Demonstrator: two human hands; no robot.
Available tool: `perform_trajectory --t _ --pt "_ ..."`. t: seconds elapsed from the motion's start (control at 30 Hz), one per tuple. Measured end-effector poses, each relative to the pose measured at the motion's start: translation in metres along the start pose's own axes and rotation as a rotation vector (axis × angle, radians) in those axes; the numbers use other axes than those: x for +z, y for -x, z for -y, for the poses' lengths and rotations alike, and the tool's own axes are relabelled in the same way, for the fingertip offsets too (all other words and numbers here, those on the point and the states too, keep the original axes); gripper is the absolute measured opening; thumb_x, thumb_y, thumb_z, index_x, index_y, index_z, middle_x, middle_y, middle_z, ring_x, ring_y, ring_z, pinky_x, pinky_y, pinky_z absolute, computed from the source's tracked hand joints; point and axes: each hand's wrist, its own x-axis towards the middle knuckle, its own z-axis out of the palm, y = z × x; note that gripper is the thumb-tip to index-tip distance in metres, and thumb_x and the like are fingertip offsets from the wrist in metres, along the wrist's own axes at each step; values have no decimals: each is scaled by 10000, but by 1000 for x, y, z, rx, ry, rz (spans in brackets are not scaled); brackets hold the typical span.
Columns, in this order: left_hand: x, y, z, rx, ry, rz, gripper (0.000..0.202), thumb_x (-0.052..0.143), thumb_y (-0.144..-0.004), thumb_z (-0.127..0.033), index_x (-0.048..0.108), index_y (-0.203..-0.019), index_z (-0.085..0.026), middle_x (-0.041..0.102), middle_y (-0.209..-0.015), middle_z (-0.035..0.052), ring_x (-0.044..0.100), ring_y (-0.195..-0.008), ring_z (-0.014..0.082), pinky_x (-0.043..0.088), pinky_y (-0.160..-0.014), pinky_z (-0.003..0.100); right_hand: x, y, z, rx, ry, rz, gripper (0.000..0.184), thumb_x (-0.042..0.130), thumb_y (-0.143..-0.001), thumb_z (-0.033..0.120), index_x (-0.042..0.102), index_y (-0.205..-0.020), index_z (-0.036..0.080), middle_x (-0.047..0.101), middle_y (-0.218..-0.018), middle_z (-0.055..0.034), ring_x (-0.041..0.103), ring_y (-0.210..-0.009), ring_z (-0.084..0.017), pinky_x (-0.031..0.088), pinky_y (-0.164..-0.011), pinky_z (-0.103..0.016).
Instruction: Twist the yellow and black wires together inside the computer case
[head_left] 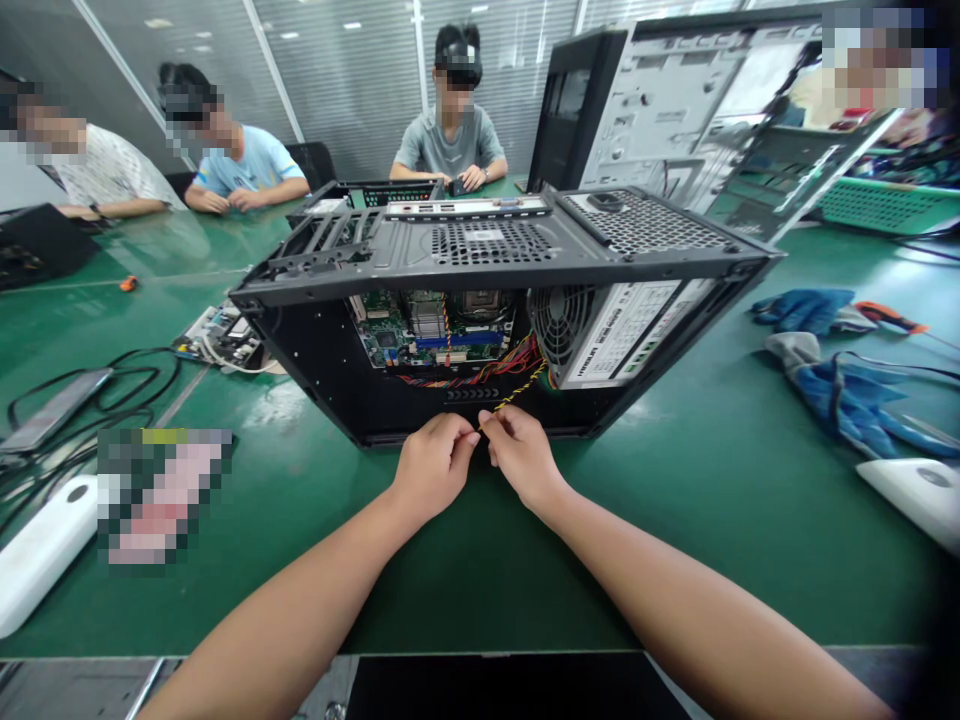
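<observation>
In front of me a black computer case (360, 262) lies with its side open toward me. Inside are a green motherboard (379, 340), a bundle of coloured wires (487, 377) and a power supply (626, 330) with a fan grille. A yellow-and-black twisted cable (521, 392) runs from beside the power supply to my fingers at the case's near edge. My right hand (525, 455) is closed in a pinch on this cable. Close beside it, fingertips nearly touching, my left hand (435, 460) pinches the cable's end, which is mostly hidden by the fingers.
Black cables (146, 375) and a white device (49, 550) lie left; a circuit assembly (221, 335) sits beside the case. Blue gloves (832, 390) and another white device (919, 490) are right. Behind stand another case (645, 110) and a green basket (874, 205). Several people sit around.
</observation>
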Motion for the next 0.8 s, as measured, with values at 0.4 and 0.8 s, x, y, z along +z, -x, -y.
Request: perform_trajectory --t 0.4,0.8 --pt "1 0 1 -4 -5 34 111 537 -938 -159 587 -846 -197 630 -791 9 585 -726 157 435 -675 278 1 1 4 3 -53 35 344 564 -862 465 439 -644 230 473 -501 57 449 -432 -103 359 -451 -244" --pt "-1 -1 0 3 -33 28 103 545 -941 -175 590 -851 -200 616 -792 7 581 -732 157 436 -682 281 1 -1 1 34 -101 33 387 624 -838 493 444 -623 227 467 -472 58 428 -411 -98 331 -433 -241"
